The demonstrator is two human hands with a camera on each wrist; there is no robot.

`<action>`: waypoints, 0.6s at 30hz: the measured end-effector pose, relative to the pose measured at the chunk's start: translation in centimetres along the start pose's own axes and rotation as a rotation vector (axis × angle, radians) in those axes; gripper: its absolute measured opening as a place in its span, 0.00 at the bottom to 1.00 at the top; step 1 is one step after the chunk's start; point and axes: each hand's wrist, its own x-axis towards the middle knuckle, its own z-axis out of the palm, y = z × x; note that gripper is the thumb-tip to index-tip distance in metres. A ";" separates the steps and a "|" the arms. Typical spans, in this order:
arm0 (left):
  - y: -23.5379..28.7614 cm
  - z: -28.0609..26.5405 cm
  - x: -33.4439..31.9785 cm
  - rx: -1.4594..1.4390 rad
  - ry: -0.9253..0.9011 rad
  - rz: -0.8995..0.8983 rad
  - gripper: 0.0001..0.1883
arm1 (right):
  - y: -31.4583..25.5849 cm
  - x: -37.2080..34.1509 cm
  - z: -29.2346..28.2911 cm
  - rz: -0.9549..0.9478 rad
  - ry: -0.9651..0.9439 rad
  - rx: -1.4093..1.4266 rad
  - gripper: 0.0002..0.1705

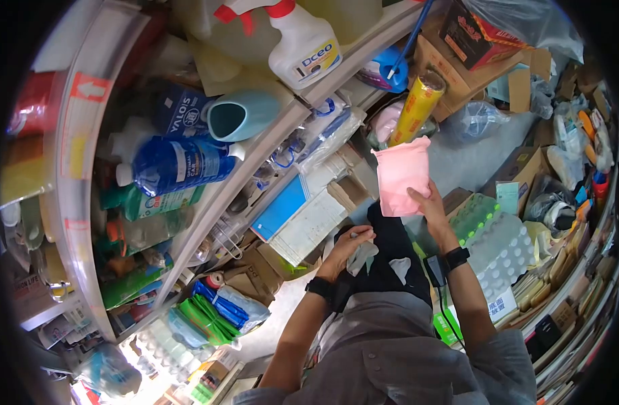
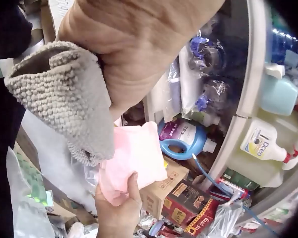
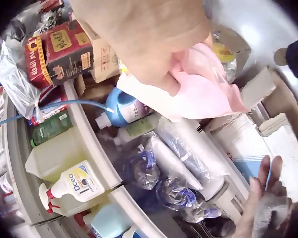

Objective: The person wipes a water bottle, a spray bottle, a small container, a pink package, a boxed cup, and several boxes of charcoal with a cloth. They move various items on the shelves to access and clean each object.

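My right hand (image 1: 427, 206) grips a soft pink pouch (image 1: 402, 177) by its lower right side, thumb lying across its face. The same pink pouch (image 3: 208, 94) shows creased beneath the palm in the right wrist view. Closer to my body, my left hand (image 1: 346, 255) holds a small grey cloth (image 1: 362, 258). In the left wrist view this cloth (image 2: 64, 99) has a nubbly knit surface and hangs folded below the palm, partly overlapping the pouch. Part of the left fingers is hidden there.
Shelves on the left carry a white spray bottle (image 1: 306, 50), a light-blue jug (image 1: 238, 118) and a dark-blue bottle (image 1: 178, 165). Beyond the pouch stands a yellow roll (image 1: 417, 108) near a red box (image 1: 475, 40). Wrapped bottles (image 1: 495, 250) sit at my right.
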 end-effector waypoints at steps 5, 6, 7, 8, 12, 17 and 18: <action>0.7 0.2 1.1 -0.038 0.060 -0.023 0.23 | -0.9 4.0 0.5 -0.199 0.019 -0.109 0.38; 0.8 0.3 1.3 -0.076 0.088 -0.028 0.21 | -1.7 5.1 0.9 -0.321 0.004 -0.154 0.38; 0.8 0.2 1.6 -0.071 0.089 -0.032 0.21 | -2.4 6.3 1.3 -0.442 -0.010 -0.199 0.38; 0.8 0.2 1.9 -0.078 0.094 -0.016 0.21 | -3.1 7.6 1.8 -0.439 -0.006 -0.195 0.38; 1.3 0.4 2.6 -0.093 0.093 0.002 0.24 | -5.6 12.9 4.4 -0.794 0.134 -0.630 0.40; 2.4 1.3 3.0 -0.103 0.127 0.009 0.25 | -7.0 17.6 8.5 -0.827 0.209 -0.921 0.37; 2.5 1.4 3.0 -0.116 0.136 0.016 0.25 | -7.0 18.6 9.2 -0.830 0.206 -0.915 0.37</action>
